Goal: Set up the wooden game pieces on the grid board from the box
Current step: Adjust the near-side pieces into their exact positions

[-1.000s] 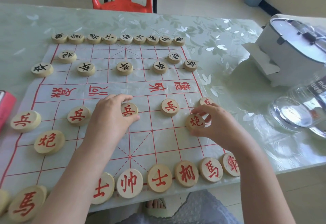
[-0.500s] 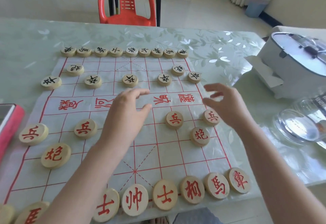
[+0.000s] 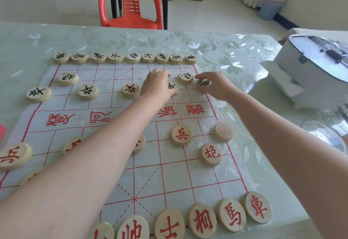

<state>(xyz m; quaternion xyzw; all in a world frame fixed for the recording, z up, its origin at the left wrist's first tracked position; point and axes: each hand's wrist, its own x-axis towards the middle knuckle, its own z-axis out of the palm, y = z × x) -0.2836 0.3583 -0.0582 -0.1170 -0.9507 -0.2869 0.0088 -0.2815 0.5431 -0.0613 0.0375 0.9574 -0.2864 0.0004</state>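
A white sheet board (image 3: pixel 79 163) with a red grid lies on the table. Black-lettered wooden discs (image 3: pixel 115 58) line its far edge, with more one and two rows nearer. Red-lettered discs (image 3: pixel 204 220) line the near edge, and others, such as a red pawn (image 3: pixel 181 135), sit mid-board. My left hand (image 3: pixel 158 86) reaches to the far side, its fingers curled over a black pawn (image 3: pixel 172 86). My right hand (image 3: pixel 216 86) pinches another black pawn (image 3: pixel 203 84) at the board's far right edge, beside a black cannon disc (image 3: pixel 185 77). My left forearm hides parts of two red pawns.
A white appliance (image 3: pixel 316 65) with a lid stands at the right, with a clear glass jar (image 3: pixel 327 137) in front of it. A red object (image 3: pixel 2 131) shows at the left edge. A red plastic chair (image 3: pixel 131 5) stands beyond the table, and a blue bin (image 3: pixel 271 3) farther right.
Both hands left the red pieces near me and moved across the board to the far black pawns. The view has tilted up and forward.
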